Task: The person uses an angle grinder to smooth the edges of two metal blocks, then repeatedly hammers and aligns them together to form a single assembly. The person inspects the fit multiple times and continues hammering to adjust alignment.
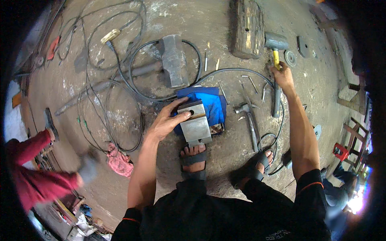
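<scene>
The left hand (163, 120) holds a steel block (196, 128) at its far-left corner, thumb on the upper face beside a dark hole, too dark to show how deep it goes. The block sits on a blue cloth (215, 107), just right of that hand — its near end close to the toes of a foot (194, 161). The right hand (284, 77) is closed around the handle of a hammer (276, 40), near the head.

Between the hands lie a smaller hammer (250, 123) and a few rods (252, 83). Beyond the left hand is a sledge (175, 62); left of the right hand and farther off, a wood block (250, 32); just beyond the right hand, a ring (290, 58).

Far right of the right hand stands a red box (341, 152) — its contents cannot be made out. A pink rag (119, 160) lies left of the left forearm.
</scene>
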Available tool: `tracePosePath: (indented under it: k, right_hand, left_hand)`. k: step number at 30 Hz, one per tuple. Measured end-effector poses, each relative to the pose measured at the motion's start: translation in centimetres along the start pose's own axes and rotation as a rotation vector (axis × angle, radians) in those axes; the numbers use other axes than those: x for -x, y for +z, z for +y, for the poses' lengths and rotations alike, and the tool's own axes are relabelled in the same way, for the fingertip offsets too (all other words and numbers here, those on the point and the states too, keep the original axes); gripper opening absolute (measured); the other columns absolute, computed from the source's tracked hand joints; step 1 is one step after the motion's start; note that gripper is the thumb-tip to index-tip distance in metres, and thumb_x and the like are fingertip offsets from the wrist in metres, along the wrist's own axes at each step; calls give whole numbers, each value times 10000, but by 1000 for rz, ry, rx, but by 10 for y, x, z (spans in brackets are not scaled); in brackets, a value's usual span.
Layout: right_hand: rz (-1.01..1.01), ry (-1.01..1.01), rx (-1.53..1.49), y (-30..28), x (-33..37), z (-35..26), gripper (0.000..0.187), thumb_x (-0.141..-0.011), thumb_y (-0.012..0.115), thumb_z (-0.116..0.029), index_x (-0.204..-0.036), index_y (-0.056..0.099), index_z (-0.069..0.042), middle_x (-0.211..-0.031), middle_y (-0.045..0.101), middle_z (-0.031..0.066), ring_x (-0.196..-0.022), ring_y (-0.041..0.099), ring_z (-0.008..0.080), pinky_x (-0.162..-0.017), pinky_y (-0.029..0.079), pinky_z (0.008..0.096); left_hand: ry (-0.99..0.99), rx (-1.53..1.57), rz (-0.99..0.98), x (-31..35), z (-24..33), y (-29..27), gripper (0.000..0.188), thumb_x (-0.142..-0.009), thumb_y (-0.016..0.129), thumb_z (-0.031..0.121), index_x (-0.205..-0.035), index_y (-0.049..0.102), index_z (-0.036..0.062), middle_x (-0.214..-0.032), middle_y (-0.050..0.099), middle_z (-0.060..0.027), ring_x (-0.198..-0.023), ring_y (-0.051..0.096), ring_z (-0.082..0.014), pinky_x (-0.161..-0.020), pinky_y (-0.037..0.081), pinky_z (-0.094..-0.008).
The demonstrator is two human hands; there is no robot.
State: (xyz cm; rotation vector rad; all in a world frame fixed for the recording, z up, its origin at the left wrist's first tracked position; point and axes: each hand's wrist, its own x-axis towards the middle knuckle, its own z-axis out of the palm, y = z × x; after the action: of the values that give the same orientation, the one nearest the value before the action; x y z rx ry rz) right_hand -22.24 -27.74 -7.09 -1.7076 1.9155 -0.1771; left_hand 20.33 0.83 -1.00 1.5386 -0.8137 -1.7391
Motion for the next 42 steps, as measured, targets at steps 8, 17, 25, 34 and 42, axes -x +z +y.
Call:
tracePosePath:
  k: [8, 17, 25, 34, 42]
  right_hand:
    - [-2, -179, -305, -80, 98, -63, 206, -1027, 642, -157, -1152, 586, -3, -931, 642, 48, -710, 549, 132, -676, 481, 316]
    - [-541, -423, -4, -45, 264, -147, 299, -1004, 664, -152, -1215, 512, -4, -726, 634, 253, -687, 695, 452, -615, 527, 518]
    - [-581, -493, -14, -17, 264, -170, 297, -1021, 648, -199, -1196, 530, 9, -661, 554, 249, -614, 636, 421, -560, 450, 480]
    - [-500, -470, 56, -12, 266, -184, 249, -987, 684, -155, -1107, 539, 9, -769, 650, 294, -738, 666, 520, -618, 521, 548]
    - [-323, -796, -277, -32, 274, -189, 235, -1025, 655, -177, -1144, 594, 16, -834, 666, 151, -759, 663, 276, -655, 507, 393]
  left_hand:
    - [82, 200, 130, 3, -14, 15, 607, -931, 791, 260, -1451, 583, 23, -1329, 656, -160, -1190, 639, -234, -1072, 482, -367]
    - [102, 285, 171, 3, -20, 23, 605, -926, 790, 268, -1430, 583, 4, -1241, 700, -156, -1165, 643, -214, -1050, 474, -360]
    - [113, 275, 187, -1, -28, 22, 621, -908, 806, 296, -1398, 593, -19, -1233, 708, -154, -1154, 655, -207, -1040, 486, -346]
    - [118, 253, 189, 1, -24, 19, 619, -912, 802, 275, -1421, 584, -1, -1227, 717, -155, -1156, 664, -209, -1030, 496, -344]
    - [79, 333, 210, 6, -22, 21, 637, -893, 818, 235, -1430, 573, -4, -1213, 722, -178, -1157, 673, -220, -1038, 491, -349]
